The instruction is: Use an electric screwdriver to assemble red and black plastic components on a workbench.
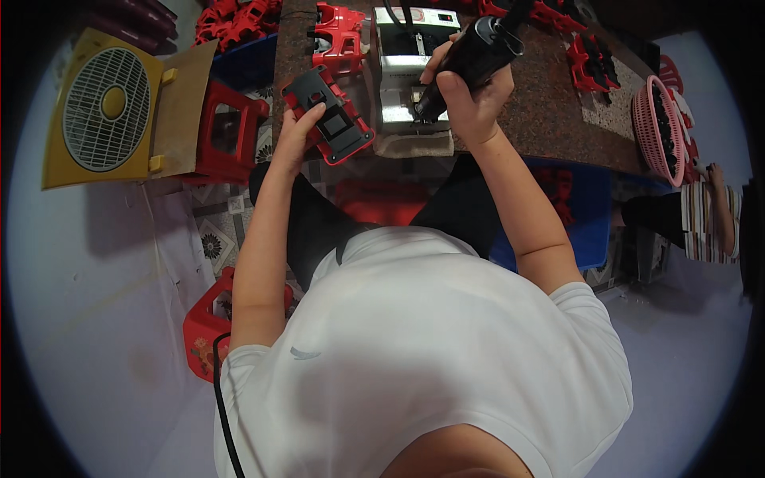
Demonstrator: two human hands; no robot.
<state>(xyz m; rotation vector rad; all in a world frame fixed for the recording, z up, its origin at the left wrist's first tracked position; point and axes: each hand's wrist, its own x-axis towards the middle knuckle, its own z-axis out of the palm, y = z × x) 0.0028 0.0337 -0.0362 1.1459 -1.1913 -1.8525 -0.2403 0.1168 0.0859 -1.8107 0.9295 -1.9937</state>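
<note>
My left hand (pixel 295 137) grips a black-and-red plastic housing (pixel 344 131), thumb over its black face and fingers hidden beneath. The housing is tilted above the table's near edge. In my right hand (pixel 482 103) is a black electric screwdriver (pixel 472 60), fingers wrapped round its body. Its tip slants down to the left, at the front of a silver box-shaped machine (pixel 402 72) that looks like a screw feeder. Whether the tip touches the machine, I cannot tell. A red plastic frame (pixel 341 40) stands on the table left of the machine.
More red frames (pixel 588 68) lie on the speckled stone table (pixel 534 127). A pink basket (pixel 647 135) with black pieces stands at its right end. At the left are a yellow fan (pixel 60 151) and red stool (pixel 215 147). A blue crate (pixel 591 223) and a person in stripes (pixel 705 223) are right.
</note>
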